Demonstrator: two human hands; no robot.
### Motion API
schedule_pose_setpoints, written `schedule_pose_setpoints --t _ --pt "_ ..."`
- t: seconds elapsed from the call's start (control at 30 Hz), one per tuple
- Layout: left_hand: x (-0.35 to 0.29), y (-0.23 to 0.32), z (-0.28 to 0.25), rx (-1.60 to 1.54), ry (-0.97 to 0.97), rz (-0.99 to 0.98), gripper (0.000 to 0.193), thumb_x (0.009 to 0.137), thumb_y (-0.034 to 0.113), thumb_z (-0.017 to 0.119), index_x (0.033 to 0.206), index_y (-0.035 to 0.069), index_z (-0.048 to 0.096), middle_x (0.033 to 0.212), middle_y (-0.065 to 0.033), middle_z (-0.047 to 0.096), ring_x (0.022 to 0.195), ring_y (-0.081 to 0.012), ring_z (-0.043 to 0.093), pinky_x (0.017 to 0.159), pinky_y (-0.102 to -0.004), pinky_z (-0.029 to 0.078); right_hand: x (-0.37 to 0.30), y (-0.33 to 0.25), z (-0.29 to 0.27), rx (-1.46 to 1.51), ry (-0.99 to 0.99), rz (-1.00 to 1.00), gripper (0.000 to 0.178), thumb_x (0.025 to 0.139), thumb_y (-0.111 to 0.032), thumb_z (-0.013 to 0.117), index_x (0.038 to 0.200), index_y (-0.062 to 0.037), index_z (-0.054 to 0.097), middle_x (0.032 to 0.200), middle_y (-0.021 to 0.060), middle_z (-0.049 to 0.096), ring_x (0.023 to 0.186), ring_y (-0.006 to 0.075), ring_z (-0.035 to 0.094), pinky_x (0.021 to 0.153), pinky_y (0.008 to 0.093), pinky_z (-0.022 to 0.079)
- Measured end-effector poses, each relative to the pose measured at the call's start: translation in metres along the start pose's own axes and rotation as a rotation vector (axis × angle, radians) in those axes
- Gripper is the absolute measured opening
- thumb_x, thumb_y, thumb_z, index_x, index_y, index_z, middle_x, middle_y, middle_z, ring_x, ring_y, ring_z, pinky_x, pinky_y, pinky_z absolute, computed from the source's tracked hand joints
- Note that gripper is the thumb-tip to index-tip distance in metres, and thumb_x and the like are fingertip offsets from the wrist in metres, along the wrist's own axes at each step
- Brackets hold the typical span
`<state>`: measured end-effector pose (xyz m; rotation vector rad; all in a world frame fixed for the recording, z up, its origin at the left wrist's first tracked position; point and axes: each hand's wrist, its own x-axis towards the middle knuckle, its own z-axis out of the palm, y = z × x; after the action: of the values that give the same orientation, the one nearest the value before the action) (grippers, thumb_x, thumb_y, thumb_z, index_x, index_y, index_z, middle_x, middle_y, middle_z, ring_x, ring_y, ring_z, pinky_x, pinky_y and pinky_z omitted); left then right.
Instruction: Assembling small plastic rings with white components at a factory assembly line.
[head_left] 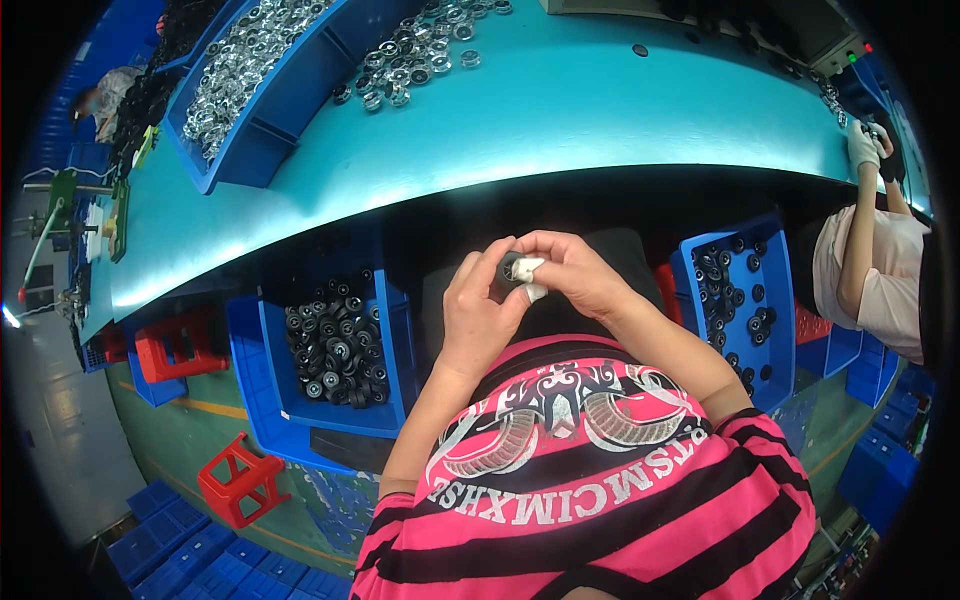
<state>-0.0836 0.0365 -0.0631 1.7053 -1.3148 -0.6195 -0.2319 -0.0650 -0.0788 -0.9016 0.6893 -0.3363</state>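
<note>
In front of my body, both hands are brought together over my lap. Between their fingertips is a small black wheel point(511, 266), partly hidden by the fingers. My left hand point(474, 308) is closed around its left side. My right hand point(578, 272) pinches it from the right. White coverings point(526, 270) wrap the thumb tips. Beside my left arm stands a blue bin point(402, 345) holding a heap of black wheels point(338, 345). At my right is another blue bin point(783, 345) with scattered black wheels point(715, 285).
Ahead runs a teal table point(560, 120). A long blue bin point(262, 140) of clear round parts point(235, 85) stands on it, with more clear parts point(415, 60) loose alongside. Red stools point(240, 480) are at the left. A co-worker in a pale shirt point(895, 250) works at the far right.
</note>
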Motion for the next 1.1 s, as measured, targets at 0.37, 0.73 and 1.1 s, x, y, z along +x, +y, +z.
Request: schedule_pose_setpoints --t 0.37,0.73,1.1 --pt "0.0 -0.015 -0.027 0.256 0.062 0.119 0.045 0.078 0.012 0.083 0.12 0.006 0.069 0.096 -0.0143 0.068 0.085 -0.0325 0.068 0.076 -0.0399 0.055 -0.007 -0.011 -0.009 -0.393 0.059 -0.278 0.027 0.088 -0.007 0.075 0.114 -0.0014 0.071 0.101 0.005 0.071 0.088 0.0109 0.067 0.08 0.027 0.055" --pt "-0.091 -0.134 -0.179 0.853 0.282 -0.417 0.056 0.08 0.004 0.075 0.135 0.004 0.063 0.109 -0.0201 0.063 0.096 -0.0396 0.063 0.086 -0.0471 0.052 0.082 -0.238 -0.148 -1.101 0.634 -0.782 0.025 0.091 -0.017 0.066 0.11 -0.0031 0.075 0.109 0.0154 0.074 0.094 0.0283 0.072 0.087 0.0397 0.057" --pt "-0.027 -0.063 -0.048 0.405 -0.042 -0.057 0.033 0.085 0.005 0.074 0.118 0.007 0.071 0.09 -0.0142 0.068 0.081 -0.0344 0.066 0.074 -0.0439 0.054 0.261 -0.323 -0.189 -1.861 0.79 -0.58 0.049 0.092 -0.022 0.066 0.141 -0.0222 0.064 0.147 0.0167 0.058 0.132 0.0404 0.058 0.108 0.0527 0.05"
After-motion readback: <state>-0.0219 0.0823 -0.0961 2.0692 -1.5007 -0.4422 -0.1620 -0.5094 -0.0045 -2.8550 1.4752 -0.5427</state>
